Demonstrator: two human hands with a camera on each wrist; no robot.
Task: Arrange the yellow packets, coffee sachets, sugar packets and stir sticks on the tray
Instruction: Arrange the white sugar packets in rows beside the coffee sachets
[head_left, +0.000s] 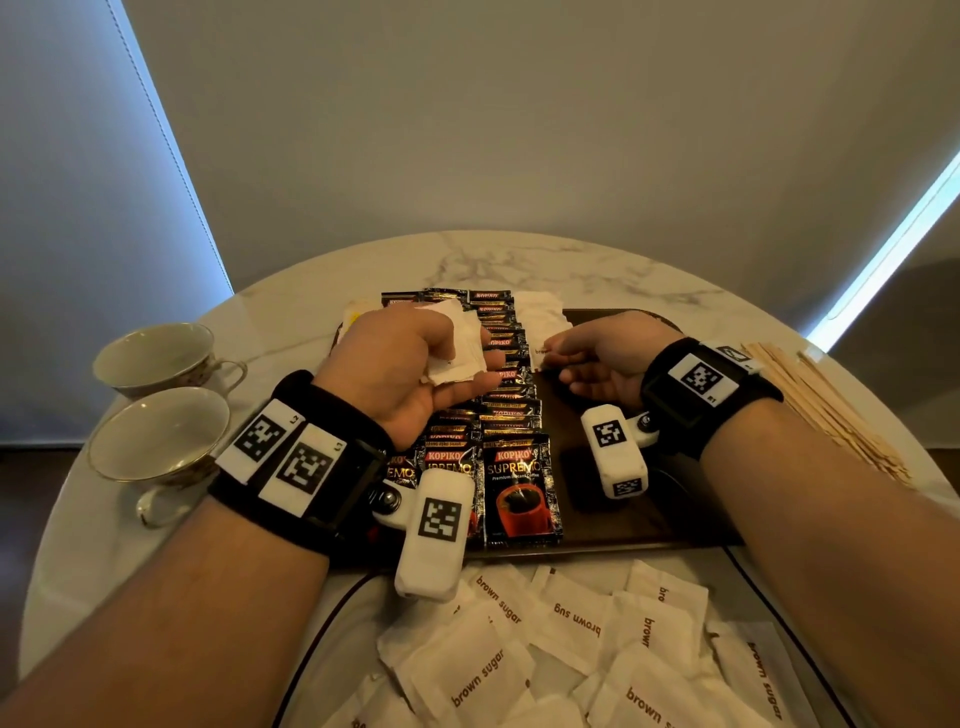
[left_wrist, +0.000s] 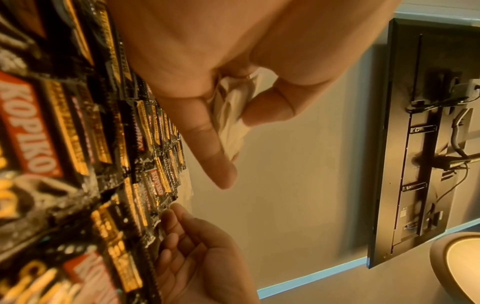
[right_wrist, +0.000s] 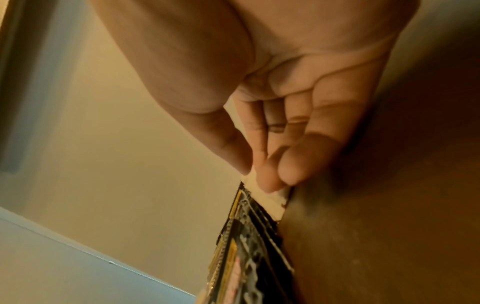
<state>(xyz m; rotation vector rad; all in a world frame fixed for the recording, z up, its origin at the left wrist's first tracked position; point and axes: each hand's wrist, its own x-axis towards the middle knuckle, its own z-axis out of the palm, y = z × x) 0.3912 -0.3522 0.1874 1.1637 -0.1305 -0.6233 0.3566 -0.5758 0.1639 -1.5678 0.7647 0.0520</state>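
Several sugar packets (head_left: 457, 348) sit bunched in the left hand (head_left: 400, 364) as supply; right hand (head_left: 592, 358) fingertips pinch one packet (head_left: 543, 353), setting it beside the coffee sachets (head_left: 511, 415).

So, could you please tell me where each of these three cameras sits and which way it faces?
Head: worn on the head, looks forward and down at the tray on the table; both forearms, left hand and right hand show.
Left wrist: looks along the left palm at sugar packets it grips, above the coffee sachets.
Right wrist: looks along the right hand's fingers pinching one sugar packet.
Shared: the left wrist and head views both show the right hand at the sachet row's edge.
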